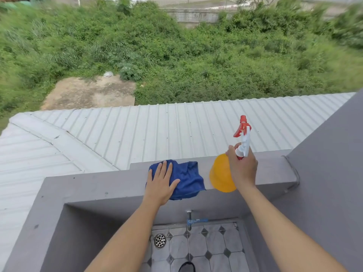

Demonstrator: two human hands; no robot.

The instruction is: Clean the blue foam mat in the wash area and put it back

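A blue cloth point(188, 178) lies crumpled on top of the grey parapet wall point(98, 185). My left hand point(160, 183) rests flat on the cloth's left part, fingers spread. My right hand point(242, 167) is closed around the neck of an orange spray bottle point(220, 177) with a white and red trigger head point(243, 132), which stands on the wall to the right of the cloth. The blue foam mat is not in view.
Below the wall is a tiled wash floor point(206, 248) with a round drain point(160, 240) and a blue-handled tap point(196, 220). A grey wall point(324, 163) rises on the right. Beyond the parapet lie a corrugated metal roof point(157, 130) and dense green bushes.
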